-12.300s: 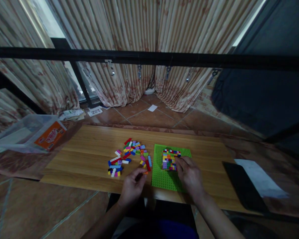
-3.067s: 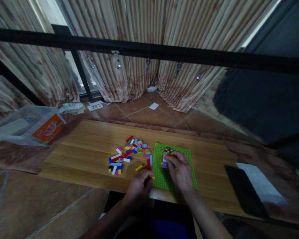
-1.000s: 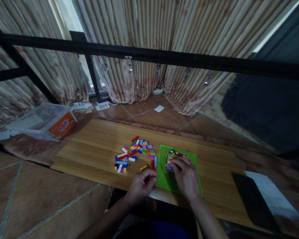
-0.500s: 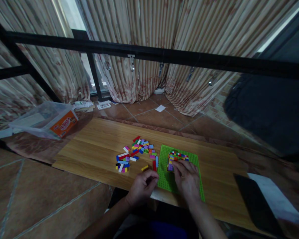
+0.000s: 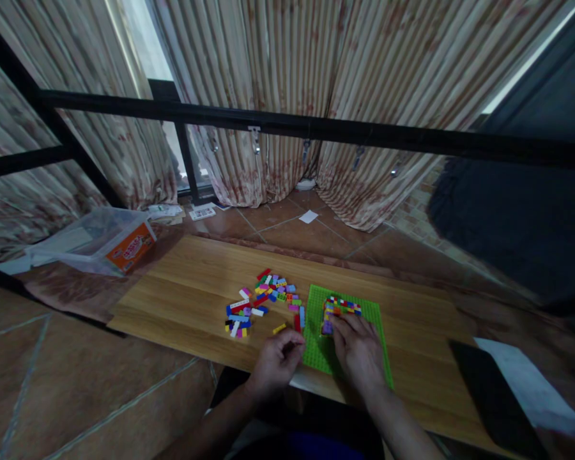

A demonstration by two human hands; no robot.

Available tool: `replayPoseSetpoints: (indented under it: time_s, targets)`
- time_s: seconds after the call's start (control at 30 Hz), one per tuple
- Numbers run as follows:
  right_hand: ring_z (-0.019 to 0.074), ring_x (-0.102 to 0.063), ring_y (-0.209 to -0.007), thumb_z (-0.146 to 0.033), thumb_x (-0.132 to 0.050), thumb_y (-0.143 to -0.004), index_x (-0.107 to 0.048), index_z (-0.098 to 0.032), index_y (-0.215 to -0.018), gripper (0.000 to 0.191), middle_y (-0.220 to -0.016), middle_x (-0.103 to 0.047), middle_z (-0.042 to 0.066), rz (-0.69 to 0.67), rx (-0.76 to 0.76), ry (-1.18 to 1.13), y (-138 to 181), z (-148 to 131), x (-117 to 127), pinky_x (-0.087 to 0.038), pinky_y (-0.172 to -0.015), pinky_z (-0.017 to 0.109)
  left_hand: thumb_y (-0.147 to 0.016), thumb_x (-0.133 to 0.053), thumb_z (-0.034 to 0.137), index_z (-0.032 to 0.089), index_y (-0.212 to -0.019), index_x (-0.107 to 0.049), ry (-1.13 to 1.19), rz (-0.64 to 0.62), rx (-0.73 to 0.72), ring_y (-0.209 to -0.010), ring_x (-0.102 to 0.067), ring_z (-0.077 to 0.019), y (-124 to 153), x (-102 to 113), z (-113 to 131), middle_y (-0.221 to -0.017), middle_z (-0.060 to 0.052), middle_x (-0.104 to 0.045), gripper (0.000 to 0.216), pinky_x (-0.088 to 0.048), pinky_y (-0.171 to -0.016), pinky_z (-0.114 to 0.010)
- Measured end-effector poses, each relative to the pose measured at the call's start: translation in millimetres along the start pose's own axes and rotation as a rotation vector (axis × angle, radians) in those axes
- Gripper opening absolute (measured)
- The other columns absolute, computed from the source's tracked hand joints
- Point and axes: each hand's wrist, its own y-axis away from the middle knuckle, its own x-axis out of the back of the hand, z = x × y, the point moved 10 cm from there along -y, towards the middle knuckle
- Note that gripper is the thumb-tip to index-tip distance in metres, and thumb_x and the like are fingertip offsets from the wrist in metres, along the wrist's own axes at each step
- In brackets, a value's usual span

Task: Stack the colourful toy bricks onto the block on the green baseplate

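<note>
On the wooden board lies a green studded baseplate (image 5: pixel 319 354), and a low build of colourful toy bricks (image 5: pixel 326 324) stands on it. My right hand (image 5: pixel 360 348) reaches over the near right part of this build. Its fingers are bent together with the tips down at the bricks; what is under them is hidden. My left hand (image 5: pixel 278 359) hovers by the plate's left edge, thumb and fingertips pinched together. Whether it has a small piece in it I cannot make out. Just beyond it lie a yellow brick (image 5: pixel 280 328), a long red brick (image 5: pixel 297 322) and a light blue brick (image 5: pixel 302 316).
Several loose bricks (image 5: pixel 263 295) are heaped left of the plate. A clear plastic bin (image 5: pixel 89 246) with an orange label sits at the far left. A dark flat object (image 5: pixel 493 390) and a white sheet (image 5: pixel 527 383) lie right. A black metal rail (image 5: pixel 287 121) crosses before the curtains.
The view has tilted slightly, so the scene sits lower. My right fingers have shifted a little over the brick build. My left hand keeps its pinch in nearly the same place.
</note>
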Motion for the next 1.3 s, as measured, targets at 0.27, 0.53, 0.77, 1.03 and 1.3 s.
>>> replayPoseSetpoints:
  time_s: [0.27,0.53,0.77,1.03,1.3]
  targets:
    - [0.0218,-0.06,-0.094,-0.029,-0.043,-0.093,-0.064,-0.021,-0.113,0.03,-0.103,-0.067,0.008,0.133,-0.125,-0.145,20,13,8,-0.046,-0.083,0.037,-0.084,-0.046,0.015,0.022,-0.101,-0.061,-0.643,0.156,-0.094,-0.092,-0.059,-0.0164,-48,32,33,-0.105,-0.004,-0.062,0.024,-0.047,-0.084,-0.028]
    - [0.0208,-0.063,-0.092,-0.032,-0.044,-0.093,-0.068,-0.021,-0.102,0.028,-0.099,-0.069,0.008,0.159,-0.211,-0.226,47,23,14,-0.049,-0.083,0.037,-0.082,-0.05,0.014,0.021,-0.097,-0.062,-0.888,0.076,-0.114,-0.096,-0.058,-0.0165,-80,19,23,-0.104,-0.005,-0.059,0.02,-0.047,-0.088,-0.028]
    - [0.0219,-0.061,-0.093,-0.027,-0.047,-0.092,-0.067,-0.022,-0.102,0.023,-0.102,-0.068,0.008,0.114,-0.204,-0.247,60,8,11,-0.049,-0.081,0.038,-0.085,-0.049,0.015,0.02,-0.092,-0.06,-0.918,0.093,-0.102,-0.09,-0.059,-0.0168,-57,32,22,-0.099,-0.004,-0.062,0.015,-0.046,-0.081,-0.028]
    - [0.0194,-0.061,-0.091,-0.017,-0.044,-0.091,-0.065,-0.022,-0.102,0.024,-0.099,-0.065,0.007,0.02,-0.091,-0.325,41,-39,-2,-0.049,-0.08,0.033,-0.087,-0.046,0.018,0.021,-0.093,-0.061,-0.924,0.2,-0.028,-0.086,-0.061,-0.0182,-36,70,14,-0.097,-0.004,-0.064,0.016,-0.046,-0.076,-0.029]
    - [0.0196,-0.058,-0.088,-0.014,-0.044,-0.091,-0.066,-0.021,-0.097,0.024,-0.092,-0.064,0.005,-0.157,-0.039,-0.249,-11,-63,-34,-0.046,-0.079,0.031,-0.091,-0.041,0.02,0.021,-0.098,-0.059,-0.864,0.276,-0.092,-0.088,-0.06,-0.018,-28,78,8,-0.097,-0.004,-0.064,0.02,-0.048,-0.078,-0.03]
